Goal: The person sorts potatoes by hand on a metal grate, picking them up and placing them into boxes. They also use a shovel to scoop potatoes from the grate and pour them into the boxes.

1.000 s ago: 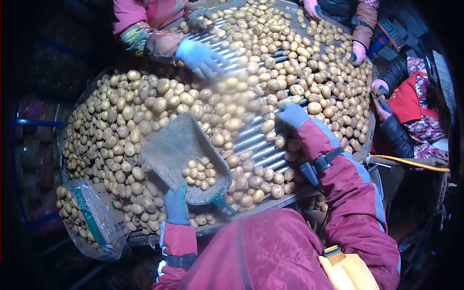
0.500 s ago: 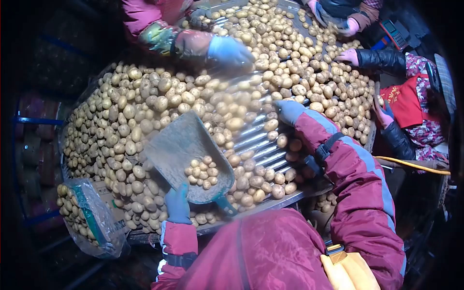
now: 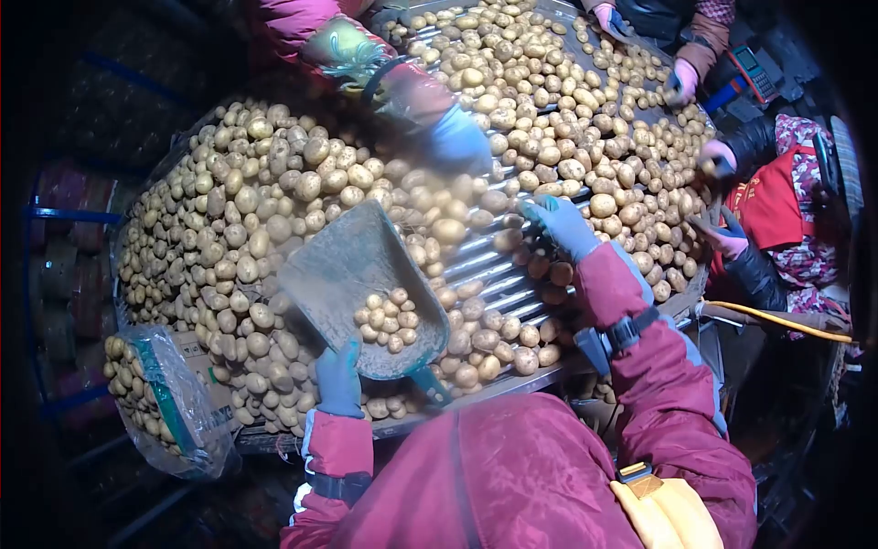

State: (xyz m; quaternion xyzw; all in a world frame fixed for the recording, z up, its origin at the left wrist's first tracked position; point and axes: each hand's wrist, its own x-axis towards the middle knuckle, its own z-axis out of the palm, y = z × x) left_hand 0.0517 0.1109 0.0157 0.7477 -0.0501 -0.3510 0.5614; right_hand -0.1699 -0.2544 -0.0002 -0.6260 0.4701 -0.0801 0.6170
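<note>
My left hand (image 3: 339, 380), in a blue-grey glove, grips the near rim of a worn grey-green scoop (image 3: 334, 265). A small heap of little potatoes (image 3: 388, 319) lies in the scoop, which rests tilted on a large pile of potatoes (image 3: 247, 210). The scoop's short handle (image 3: 430, 387) points towards my body, and nobody holds it. My right hand (image 3: 564, 226), gloved too, hovers over metal rollers (image 3: 498, 284) beside several potatoes. Its fingers are slightly bent and apart, with no potato visible in them; the palm side is hidden.
A co-worker's blue-gloved hand (image 3: 457, 140) reaches in from the top, blurred. Other people's hands (image 3: 718, 157) work along the right edge. A plastic bag of potatoes (image 3: 146, 403) stands at lower left. A yellow cable (image 3: 777, 320) runs at the right.
My right hand has drawn back slightly towards me and its arm has swung lower. The co-worker's blue-gloved hand has moved right and down. My left hand and the scoop have barely shifted.
</note>
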